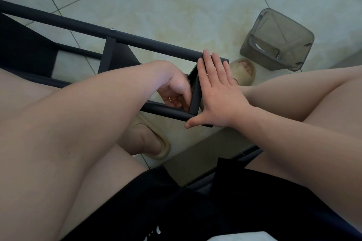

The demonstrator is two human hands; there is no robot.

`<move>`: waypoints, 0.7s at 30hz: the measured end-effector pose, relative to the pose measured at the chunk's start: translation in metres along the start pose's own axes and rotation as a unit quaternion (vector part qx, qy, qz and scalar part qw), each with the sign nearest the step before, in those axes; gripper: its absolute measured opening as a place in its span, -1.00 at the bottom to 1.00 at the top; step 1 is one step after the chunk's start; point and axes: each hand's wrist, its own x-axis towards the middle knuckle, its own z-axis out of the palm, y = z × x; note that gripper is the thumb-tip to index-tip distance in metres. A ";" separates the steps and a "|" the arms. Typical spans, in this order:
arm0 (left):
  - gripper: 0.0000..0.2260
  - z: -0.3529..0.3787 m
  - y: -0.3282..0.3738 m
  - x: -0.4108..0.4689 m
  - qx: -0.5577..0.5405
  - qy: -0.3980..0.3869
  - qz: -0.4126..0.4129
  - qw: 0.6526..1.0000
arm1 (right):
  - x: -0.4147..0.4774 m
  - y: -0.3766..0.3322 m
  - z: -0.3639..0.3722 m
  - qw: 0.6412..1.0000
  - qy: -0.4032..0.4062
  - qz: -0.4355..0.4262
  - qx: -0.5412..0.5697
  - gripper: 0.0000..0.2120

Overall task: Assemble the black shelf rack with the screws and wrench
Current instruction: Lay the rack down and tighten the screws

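Note:
The black shelf rack (pixel 148 44) lies on its side across the tiled floor, with two long tubes running from upper left to the centre. A black shelf panel (pixel 195 92) stands on edge between the tube ends. My right hand (pixel 217 94) lies flat and open against the panel's outer face, fingers spread, thumb under the lower tube. My left hand (pixel 176 90) is curled on the inner side of the panel near the lower tube; what it pinches is hidden. One screw head (pixel 112 29) shows on the upper tube. No wrench is visible.
A translucent grey plastic bin (pixel 278 40) lies tipped on the floor at the upper right. My bare legs and feet in beige slippers (pixel 244 73) flank the rack. Another black shelf panel (pixel 25 45) sits at the far left.

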 end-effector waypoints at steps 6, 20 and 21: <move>-0.88 -0.002 0.002 -0.004 -0.014 0.005 0.014 1.000 | 0.000 0.000 -0.001 1.000 -0.001 -0.001 0.001 0.53; -0.94 0.001 0.002 -0.001 -0.003 -0.011 -0.003 1.000 | -0.001 -0.001 -0.002 1.000 -0.003 -0.001 0.000 0.53; -0.94 0.001 0.002 -0.001 -0.004 -0.011 -0.002 1.000 | -0.001 -0.001 -0.002 1.000 -0.003 -0.001 0.000 0.53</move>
